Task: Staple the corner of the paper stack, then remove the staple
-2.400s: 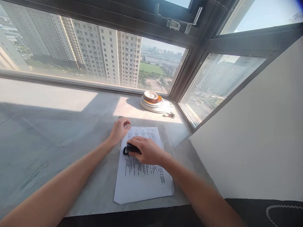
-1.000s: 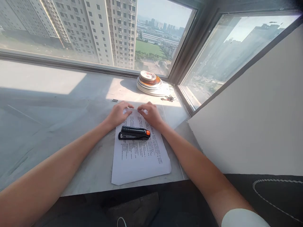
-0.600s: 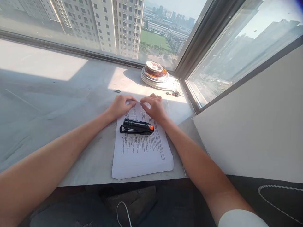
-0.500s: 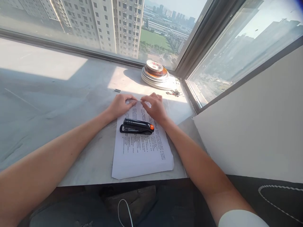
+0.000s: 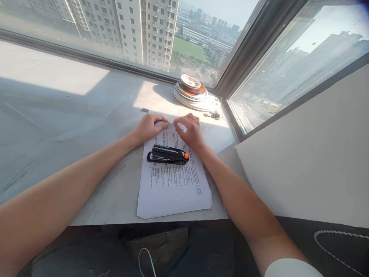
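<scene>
Printed sheets of paper (image 5: pixel 175 198) lie on the light countertop, near its front edge. My left hand (image 5: pixel 151 127) is at the far left corner, its thumb and fingers closed on the paper's far edge. Beside it, my right hand (image 5: pixel 190 130) pinches the same far edge farther right, with a small gap between the two hands. A black stapler (image 5: pixel 168 154) with an orange tip rests across the middle of the page, and neither hand touches it. How many sheets are stacked cannot be made out.
A small strip of staples (image 5: pixel 145 110) lies beyond my left hand. Stacked plates (image 5: pixel 191 92) stand in the window corner, with a small dark trinket (image 5: pixel 215 115) near them. A white wall (image 5: pixel 305 154) borders the counter (image 5: pixel 72 127) at right. A pale cable (image 5: pixel 147 254) hangs below the edge.
Both hands keep their grip at the paper's far edge with hardly any motion. The stapler and the sheets stay in place; the whole view has shifted slightly.
</scene>
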`<state>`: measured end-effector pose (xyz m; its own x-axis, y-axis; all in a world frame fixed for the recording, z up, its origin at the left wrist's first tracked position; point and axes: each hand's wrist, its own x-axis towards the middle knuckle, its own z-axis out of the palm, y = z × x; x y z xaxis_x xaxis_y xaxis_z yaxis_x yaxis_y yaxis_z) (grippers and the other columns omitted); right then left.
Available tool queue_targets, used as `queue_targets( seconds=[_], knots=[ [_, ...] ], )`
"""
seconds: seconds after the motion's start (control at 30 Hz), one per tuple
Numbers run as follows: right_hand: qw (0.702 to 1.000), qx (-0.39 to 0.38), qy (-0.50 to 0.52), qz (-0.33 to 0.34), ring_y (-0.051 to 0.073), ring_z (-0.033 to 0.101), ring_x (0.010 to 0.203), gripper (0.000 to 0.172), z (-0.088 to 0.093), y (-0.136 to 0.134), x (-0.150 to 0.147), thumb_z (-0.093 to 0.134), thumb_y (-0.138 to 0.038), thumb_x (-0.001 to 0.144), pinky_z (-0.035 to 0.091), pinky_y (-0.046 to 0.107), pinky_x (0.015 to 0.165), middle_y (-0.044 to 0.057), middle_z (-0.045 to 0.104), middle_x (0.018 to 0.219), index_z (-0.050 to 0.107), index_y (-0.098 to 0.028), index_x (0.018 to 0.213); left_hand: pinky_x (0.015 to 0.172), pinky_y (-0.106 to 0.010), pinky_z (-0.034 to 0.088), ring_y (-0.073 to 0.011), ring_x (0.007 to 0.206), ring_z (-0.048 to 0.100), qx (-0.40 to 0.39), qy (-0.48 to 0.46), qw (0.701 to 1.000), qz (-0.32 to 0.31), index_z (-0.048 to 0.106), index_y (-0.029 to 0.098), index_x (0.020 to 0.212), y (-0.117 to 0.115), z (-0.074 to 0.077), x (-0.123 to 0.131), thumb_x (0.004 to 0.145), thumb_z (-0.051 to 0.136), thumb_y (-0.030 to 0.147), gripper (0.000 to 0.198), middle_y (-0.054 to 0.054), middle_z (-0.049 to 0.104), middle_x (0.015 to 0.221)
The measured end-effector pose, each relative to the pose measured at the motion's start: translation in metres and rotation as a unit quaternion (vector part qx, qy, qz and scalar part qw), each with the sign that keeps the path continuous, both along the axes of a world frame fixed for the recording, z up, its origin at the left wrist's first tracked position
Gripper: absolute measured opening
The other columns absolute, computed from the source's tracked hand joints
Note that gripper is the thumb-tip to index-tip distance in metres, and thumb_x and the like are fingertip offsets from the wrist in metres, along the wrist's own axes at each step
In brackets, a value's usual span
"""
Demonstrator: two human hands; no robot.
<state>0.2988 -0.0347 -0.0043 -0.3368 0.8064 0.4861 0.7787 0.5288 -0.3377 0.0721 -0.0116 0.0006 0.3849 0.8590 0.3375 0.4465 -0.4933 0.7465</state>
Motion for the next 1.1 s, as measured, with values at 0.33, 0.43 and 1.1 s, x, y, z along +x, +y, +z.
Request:
queue_targets(
  seconds=[0.33,0.43,1.1],
  knots=[
    [1.0,0.015,-0.011,-0.003,0.029,0.062,0.108,0.021,-0.0003,-0.0009,-0.0002,0.052,-0.03,0.111,0.04,0.052,0.108,0.002,0.079,0.101,0.072,-0.033,0.105,0.093,-0.04,0.06,-0.026,0.098,0.076,-0.001,-0.008,1.0,0.0,0.086,0.02,0.104,0.001,-0.0013,-0.0002,0.095,0.07,0.037,0.025,-0.008,0.086,0.105],
    [1.0,0.013,-0.027,0.006,0.03,0.062,0.107,0.02,-0.0006,-0.0002,0.0,0.052,-0.028,0.111,0.039,0.053,0.109,0.002,0.078,0.099,0.07,-0.032,0.102,0.09,-0.039,0.06,-0.0251,0.097,0.076,-0.001,-0.007,1.0,-0.002,0.086,0.02,0.104,0.0014,-0.0021,-0.0001,0.095,0.071,0.038,0.025,-0.008,0.086,0.104],
    [0.999,-0.02,0.036,-0.01,0.028,0.065,0.109,0.016,0.0022,-0.0009,-0.0046,0.056,-0.025,0.107,0.047,0.05,0.106,0.002,0.08,0.106,0.072,-0.03,0.106,0.092,-0.039,0.06,-0.0243,0.094,0.075,0.003,-0.016,1.0,-0.012,0.086,0.02,0.107,-0.0002,-0.0003,0.0003,0.094,0.072,0.038,0.027,-0.007,0.085,0.102]
  ],
)
